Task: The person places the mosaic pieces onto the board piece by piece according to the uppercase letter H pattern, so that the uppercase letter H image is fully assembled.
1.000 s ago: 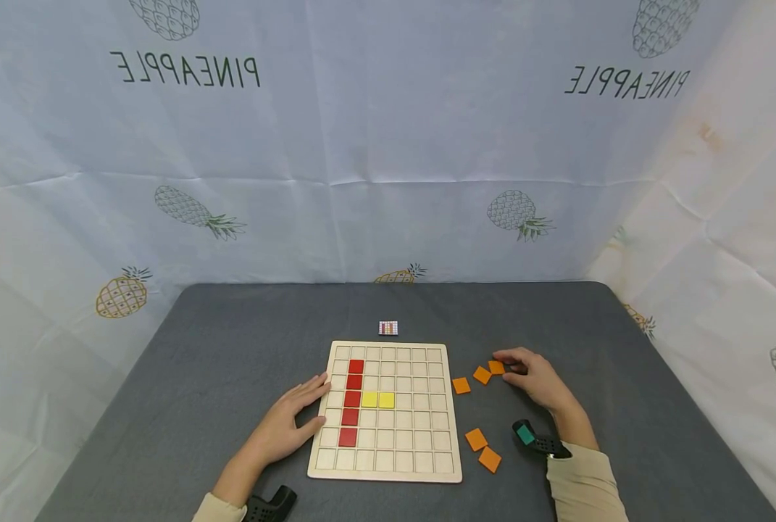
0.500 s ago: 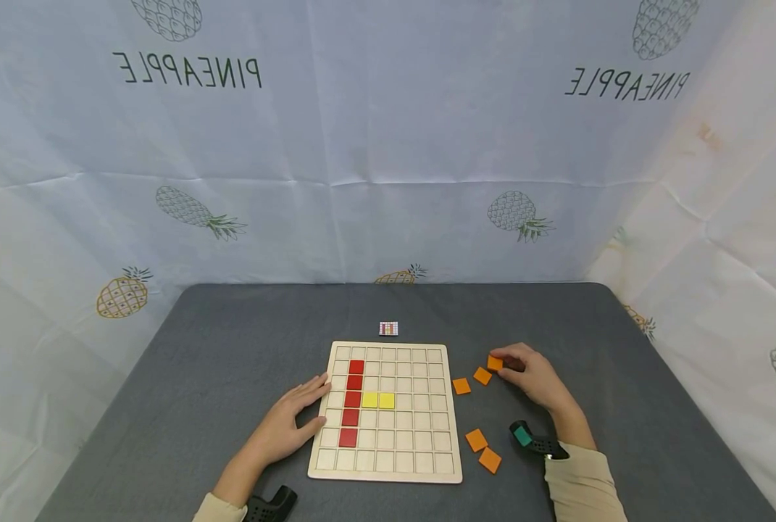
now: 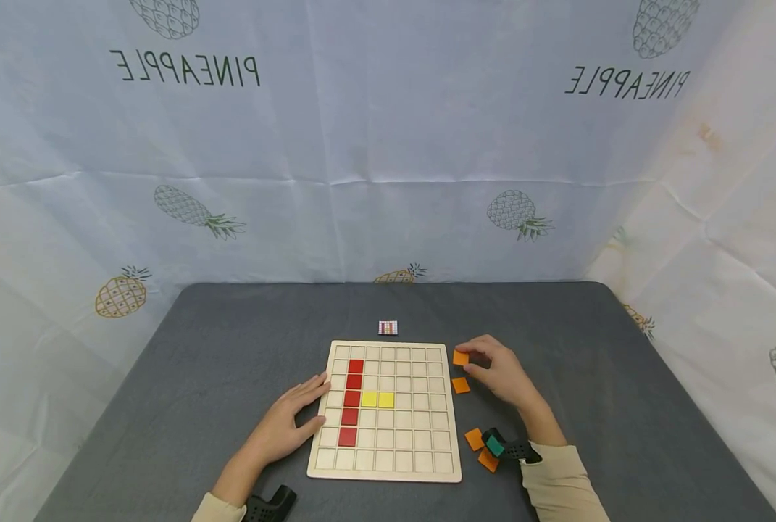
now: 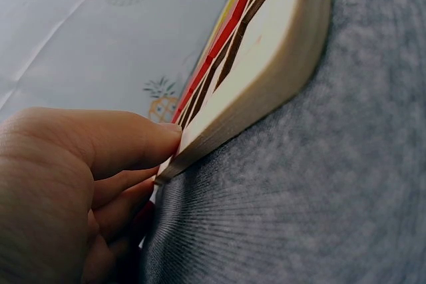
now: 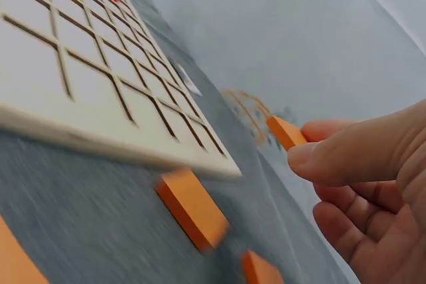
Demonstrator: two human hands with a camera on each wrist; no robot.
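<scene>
Beside the board [image 3: 403,419], head view: right hand [image 3: 503,375] has brought an orange tile [image 3: 461,357] leftward, nearer it; left hand [image 3: 285,425], fingers extended, rests at the left edge. Left wrist: thumb touching edge. Right wrist: fingers pinching the tile, seemingly lifted, not yet on the board.

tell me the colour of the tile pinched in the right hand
Orange; the tile in the right hand shows best in the right wrist view.

We've got a grey counter [image 3: 251,333]: card [image 3: 388,328] toward the far edge, grid board [image 3: 422,441], orange tiles [image 3: 461,386] right-edge side.
</scene>
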